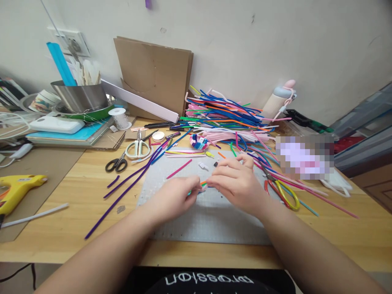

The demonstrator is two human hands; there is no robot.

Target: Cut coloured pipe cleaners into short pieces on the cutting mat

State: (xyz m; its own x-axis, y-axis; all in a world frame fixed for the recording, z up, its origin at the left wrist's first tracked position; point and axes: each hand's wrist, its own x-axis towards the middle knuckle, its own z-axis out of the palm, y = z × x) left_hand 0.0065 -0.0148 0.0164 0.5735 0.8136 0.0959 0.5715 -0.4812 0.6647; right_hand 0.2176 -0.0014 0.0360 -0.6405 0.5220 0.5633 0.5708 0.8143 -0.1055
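Observation:
Over a grey cutting mat (190, 224), my left hand (182, 192) pinches one end of a small bundle of coloured pipe cleaners (203, 184); orange, green and pale pink show between the fingers. My right hand (234, 177) closes its fingertips on the other end, so most of the bundle is hidden. Close by on the mat lie a short magenta pipe cleaner (179, 169), a small white piece (203, 166) and a short orange piece (221, 155). Behind them sits a coil of striped pink, white and blue pipe cleaners (198, 141).
A large heap of pipe cleaners (226, 114) lies at the back. Yellow-and-red-handled scissors (284, 192) rest at right; white scissors (138, 148) and black scissors (116, 164) at left. Long purple pipe cleaners (122, 200) cross the table. A yellow glue gun (21, 190) lies far left.

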